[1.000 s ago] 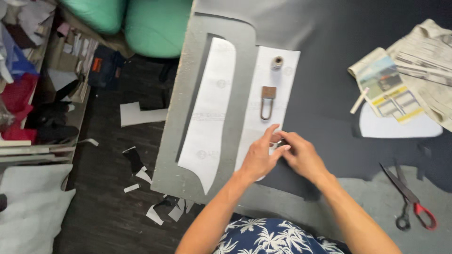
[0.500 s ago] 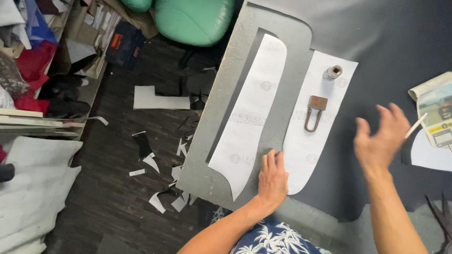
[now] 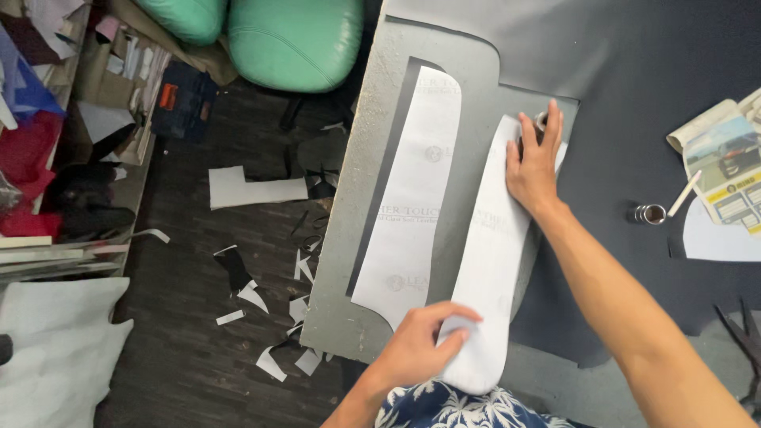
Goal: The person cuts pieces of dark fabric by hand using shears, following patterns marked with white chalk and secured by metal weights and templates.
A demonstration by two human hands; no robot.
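Fingers of left hand (image 3: 420,349) pinched on near end of white paper pattern (image 3: 491,261); right hand (image 3: 533,162) flat, fingers slightly spread, pressing far end. Pattern lies on grey leather sheet (image 3: 380,238), beside second paper pattern (image 3: 416,198).

Two long white paper pattern pieces lie on the grey table (image 3: 372,238): one flat white paper pattern (image 3: 412,198) on the left, and one white paper pattern with a rounded end (image 3: 491,261) beside it on the right. Two bare hands are in view, the left hand (image 3: 416,345) and the right hand (image 3: 533,162). One small round metal cylinder (image 3: 648,213) stands on one sheet of dark grey leather (image 3: 634,119). One folded printed newspaper (image 3: 725,170) lies at the right edge. Two green padded cushions (image 3: 293,40) sit at the top. Roughly ten white paper offcuts (image 3: 255,189) are scattered on the dark wooden floor (image 3: 182,341).
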